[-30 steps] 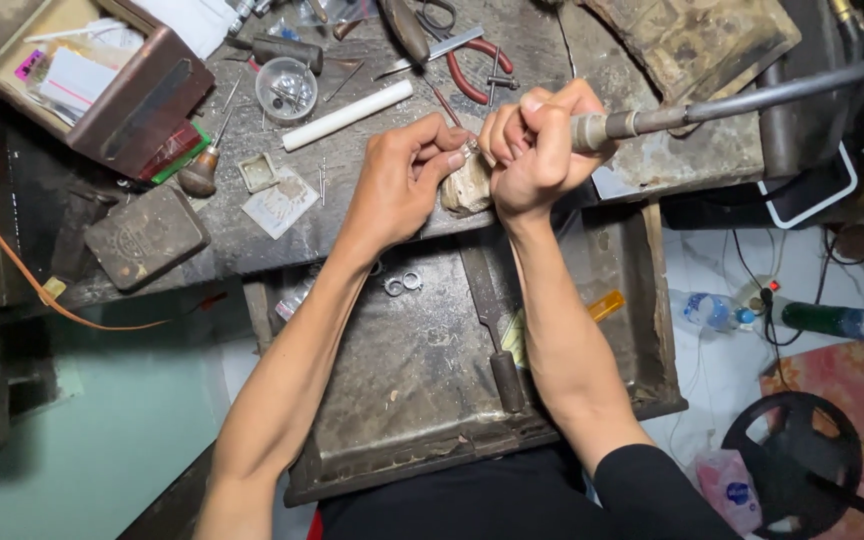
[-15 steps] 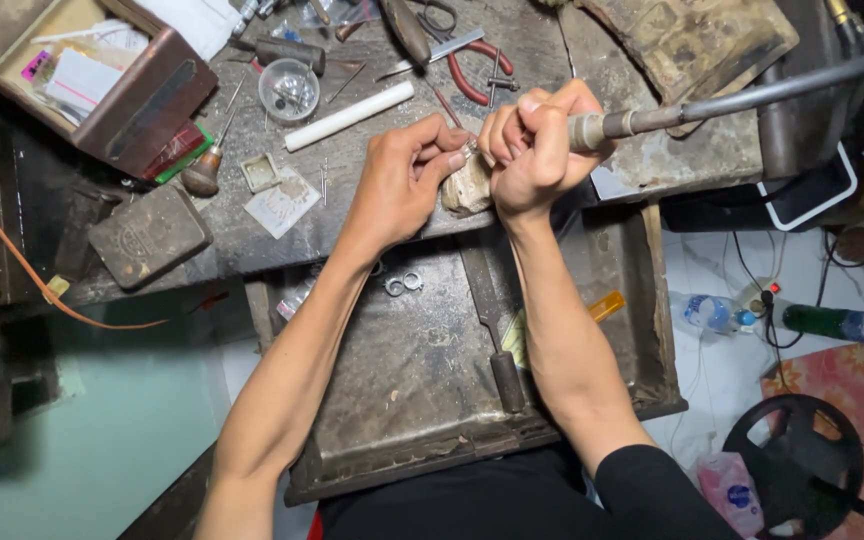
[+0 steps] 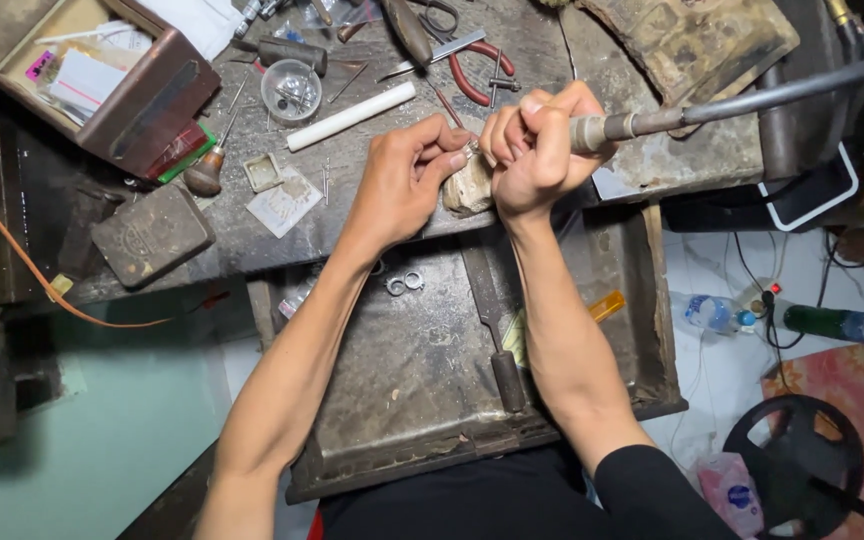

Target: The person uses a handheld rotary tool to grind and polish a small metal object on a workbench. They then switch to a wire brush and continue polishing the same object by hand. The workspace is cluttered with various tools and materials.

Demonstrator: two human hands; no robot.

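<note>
Bracing your left hand [image 3: 402, 185] on the desk's front edge, pinch the small piece [image 3: 471, 150] firmly while your right hand [image 3: 532, 150], clenched around the rotary handpiece [image 3: 602, 128], steadies lightly.

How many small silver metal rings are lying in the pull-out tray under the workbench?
2. Both small silver metal rings lie side by side near the top edge of the worn metal tray, just beside the left forearm. More may be hidden beneath the arms.

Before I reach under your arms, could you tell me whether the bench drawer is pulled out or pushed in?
Pulled out: the drawer extends toward the person beneath both forearms.
</note>
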